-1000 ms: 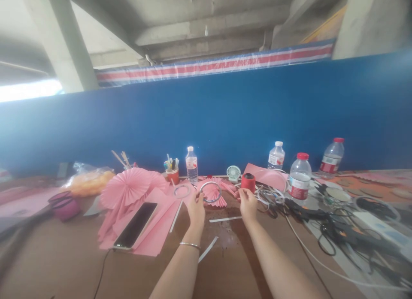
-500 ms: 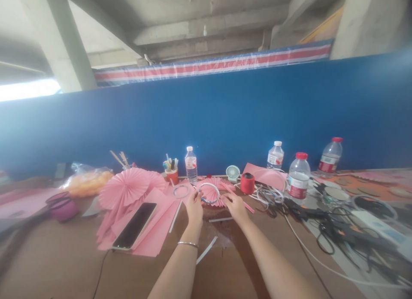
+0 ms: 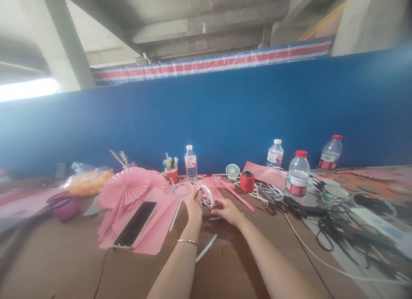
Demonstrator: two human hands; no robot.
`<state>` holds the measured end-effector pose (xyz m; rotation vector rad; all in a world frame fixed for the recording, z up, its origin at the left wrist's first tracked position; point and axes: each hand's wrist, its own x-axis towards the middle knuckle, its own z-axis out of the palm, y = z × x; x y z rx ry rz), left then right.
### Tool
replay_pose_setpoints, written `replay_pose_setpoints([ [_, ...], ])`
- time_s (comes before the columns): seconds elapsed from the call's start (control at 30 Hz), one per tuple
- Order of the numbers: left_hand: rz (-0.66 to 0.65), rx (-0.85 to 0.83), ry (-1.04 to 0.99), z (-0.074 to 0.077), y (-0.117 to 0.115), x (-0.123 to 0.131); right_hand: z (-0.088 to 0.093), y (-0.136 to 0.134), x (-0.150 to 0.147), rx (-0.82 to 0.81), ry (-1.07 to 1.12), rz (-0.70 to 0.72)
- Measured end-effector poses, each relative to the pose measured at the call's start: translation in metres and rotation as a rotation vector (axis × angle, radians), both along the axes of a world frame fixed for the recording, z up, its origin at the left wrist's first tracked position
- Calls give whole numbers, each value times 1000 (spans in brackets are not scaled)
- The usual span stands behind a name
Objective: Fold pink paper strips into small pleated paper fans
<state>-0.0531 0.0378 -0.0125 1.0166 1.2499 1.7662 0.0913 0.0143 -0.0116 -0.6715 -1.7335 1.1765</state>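
Note:
A white ring with bluish marks [image 3: 210,195] is held up over the table, turned partly edge-on. My left hand [image 3: 195,209], with a silver bangle on its wrist, pinches the ring's left side. The fingers of my right hand [image 3: 228,212] are closed at its lower right edge; their tips are partly hidden. Just behind the ring is a pleated pink paper fan [image 3: 216,184]. Another flat ring [image 3: 181,190] rests on pink paper to the left. Curved white strip [image 3: 206,248] lies on the table between my forearms.
On the left are a phone [image 3: 135,224] with a cable, pink paper rosettes [image 3: 124,187] and a purple container [image 3: 62,206]. A water bottle [image 3: 191,164] and a pen cup [image 3: 172,175] stand behind. To the right are a red object [image 3: 247,182], bottles [image 3: 298,174] and tangled cables [image 3: 337,226].
The ring has turned from facing me to nearly edge-on. My right hand has moved left from the pink strip to the ring's lower edge, while my left hand keeps its hold.

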Motion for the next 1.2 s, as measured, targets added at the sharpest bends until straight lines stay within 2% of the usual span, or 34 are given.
replay_pose_setpoints([
  [0.1,-47,-7,-33,-2,1,-2,1,3,5,29,-64,-126],
  [0.23,-70,-3,-43,-5,2,-3,1,8,11,42,-51,-202],
  [0.43,-67,0,-19,-6,2,-2,0,-5,-4,-38,-7,-31],
  [0.63,-77,7,-11,-6,3,-1,12,-12,-10,182,-95,-203],
  [0.8,-112,8,-34,-8,5,2,3,-3,-4,230,-316,-385],
  [0.93,-111,7,-44,-6,2,5,-3,0,-4,272,-318,-423],
  [1.1,-63,8,-44,-5,2,0,-1,0,1,305,-256,-421],
  [1.2,-18,4,-43,-3,2,-7,-1,3,6,279,-155,-499],
])
